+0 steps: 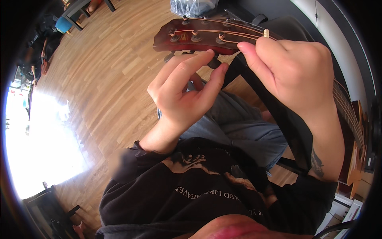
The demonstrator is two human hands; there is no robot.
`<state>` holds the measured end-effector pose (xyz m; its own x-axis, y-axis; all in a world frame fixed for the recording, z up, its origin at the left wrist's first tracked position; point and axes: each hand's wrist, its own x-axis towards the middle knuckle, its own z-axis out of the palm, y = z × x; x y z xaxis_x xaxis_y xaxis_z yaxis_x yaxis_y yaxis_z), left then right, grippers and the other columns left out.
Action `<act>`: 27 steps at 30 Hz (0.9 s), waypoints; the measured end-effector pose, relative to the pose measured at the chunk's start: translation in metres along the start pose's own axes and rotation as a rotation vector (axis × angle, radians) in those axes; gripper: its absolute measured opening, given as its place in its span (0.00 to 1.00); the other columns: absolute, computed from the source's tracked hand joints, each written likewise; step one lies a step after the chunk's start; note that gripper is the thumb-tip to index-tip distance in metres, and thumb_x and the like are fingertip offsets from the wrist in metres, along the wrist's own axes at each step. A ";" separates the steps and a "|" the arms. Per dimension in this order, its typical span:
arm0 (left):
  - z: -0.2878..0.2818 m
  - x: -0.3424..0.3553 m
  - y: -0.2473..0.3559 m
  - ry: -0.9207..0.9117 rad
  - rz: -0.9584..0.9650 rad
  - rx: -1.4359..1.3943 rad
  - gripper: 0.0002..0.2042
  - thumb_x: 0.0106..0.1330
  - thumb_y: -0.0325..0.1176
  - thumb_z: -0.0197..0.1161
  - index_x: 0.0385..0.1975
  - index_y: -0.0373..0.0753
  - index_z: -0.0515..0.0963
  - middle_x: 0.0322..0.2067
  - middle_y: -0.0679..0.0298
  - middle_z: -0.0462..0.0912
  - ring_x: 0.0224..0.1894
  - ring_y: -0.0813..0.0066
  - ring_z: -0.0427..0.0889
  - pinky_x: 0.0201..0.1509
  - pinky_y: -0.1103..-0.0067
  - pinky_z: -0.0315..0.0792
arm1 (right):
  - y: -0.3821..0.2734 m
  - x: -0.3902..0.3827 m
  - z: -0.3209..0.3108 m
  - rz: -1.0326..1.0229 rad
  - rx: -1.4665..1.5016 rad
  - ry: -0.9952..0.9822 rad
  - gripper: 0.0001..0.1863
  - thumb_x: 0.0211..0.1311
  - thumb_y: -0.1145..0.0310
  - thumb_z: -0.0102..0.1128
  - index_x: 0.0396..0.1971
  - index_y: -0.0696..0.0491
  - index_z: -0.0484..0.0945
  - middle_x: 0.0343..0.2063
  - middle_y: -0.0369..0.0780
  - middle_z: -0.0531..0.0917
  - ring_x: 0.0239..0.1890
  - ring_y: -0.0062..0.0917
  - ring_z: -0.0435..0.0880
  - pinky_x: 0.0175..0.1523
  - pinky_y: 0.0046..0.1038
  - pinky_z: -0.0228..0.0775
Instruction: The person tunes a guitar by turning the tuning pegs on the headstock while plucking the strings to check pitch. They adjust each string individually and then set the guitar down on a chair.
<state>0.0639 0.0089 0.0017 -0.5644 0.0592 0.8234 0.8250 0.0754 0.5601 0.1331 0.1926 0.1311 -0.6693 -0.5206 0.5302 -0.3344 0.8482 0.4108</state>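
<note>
So the guitar headstock (209, 26) is sitting near the top of the view, above the wood floor (123, 46), with its lower edge facing the person. The left hand (185, 85) is hovering at that lower edge: index finger and thumb are standing a bit apart, a narrow gap, and a dark tuner button (214, 63) is showing between them. Can't tell if they're actually touching it. The right hand (298, 71) is curling in tight at the headstock's right end, right by a pale piece (266, 33), probably the nut. A copper-coloured string (232, 41) is running from the nearest post (221, 38) to that thumb tip, but I can't tell if it's being pinched. My guess: they're tensioning that string. If so, the next move is calling for small left-hand turns, right hand guiding.
</note>
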 end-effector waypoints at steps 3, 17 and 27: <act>0.007 -0.002 -0.007 0.041 0.064 -0.051 0.16 0.56 0.17 0.79 0.45 0.37 0.92 0.40 0.64 0.89 0.21 0.86 0.78 0.22 0.86 0.69 | -0.004 0.003 -0.001 0.003 -0.004 -0.012 0.22 0.66 0.64 0.77 0.19 0.51 0.73 0.11 0.36 0.72 0.11 0.32 0.71 0.19 0.33 0.57; 0.005 -0.008 -0.002 0.026 -0.139 -0.026 0.13 0.61 0.32 0.84 0.41 0.38 0.88 0.40 0.66 0.72 0.21 0.86 0.62 0.23 0.84 0.58 | -0.002 -0.001 0.000 -0.008 -0.007 -0.011 0.21 0.66 0.64 0.77 0.19 0.52 0.73 0.12 0.36 0.73 0.12 0.32 0.71 0.19 0.33 0.58; 0.008 -0.001 0.001 0.089 0.037 0.023 0.14 0.53 0.19 0.81 0.39 0.39 0.90 0.30 0.71 0.71 0.24 0.84 0.65 0.25 0.82 0.59 | -0.001 0.000 -0.003 0.023 0.012 -0.033 0.21 0.67 0.66 0.77 0.19 0.53 0.73 0.12 0.36 0.72 0.11 0.30 0.69 0.19 0.33 0.56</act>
<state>0.0649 0.0169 0.0003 -0.5276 -0.0259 0.8491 0.8440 0.0976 0.5274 0.1356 0.1909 0.1332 -0.6980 -0.4978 0.5147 -0.3265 0.8610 0.3899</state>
